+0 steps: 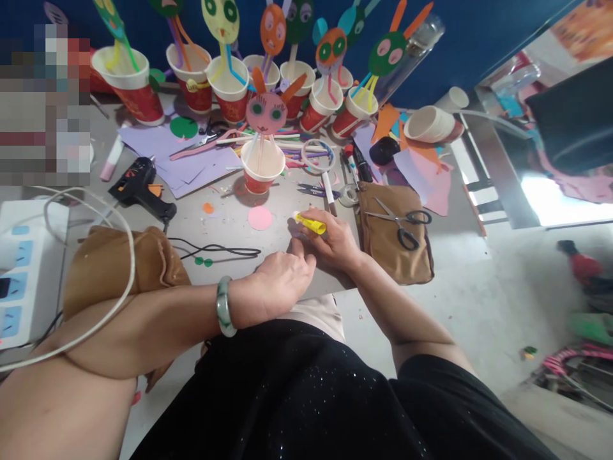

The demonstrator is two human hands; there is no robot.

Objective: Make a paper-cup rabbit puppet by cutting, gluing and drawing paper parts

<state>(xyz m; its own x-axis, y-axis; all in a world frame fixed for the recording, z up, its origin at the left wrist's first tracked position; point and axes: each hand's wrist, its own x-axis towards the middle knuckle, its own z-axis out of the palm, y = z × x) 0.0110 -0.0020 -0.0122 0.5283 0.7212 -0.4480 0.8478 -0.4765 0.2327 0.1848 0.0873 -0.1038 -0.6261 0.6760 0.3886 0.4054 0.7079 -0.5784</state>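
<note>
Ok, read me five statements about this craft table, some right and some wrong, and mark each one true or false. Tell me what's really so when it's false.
1. The right hand holds a yellow tube. True.
2. The bracelet is on the right wrist. False: it is on the left wrist.
3. Open scissors lie on the brown cloth at the right. True.
4. The glue gun lies to the right of the pink circle. False: it lies to the left.
5. The paper cup nearest the hands carries a green face. False: that face is pink, with green eyes.
</note>
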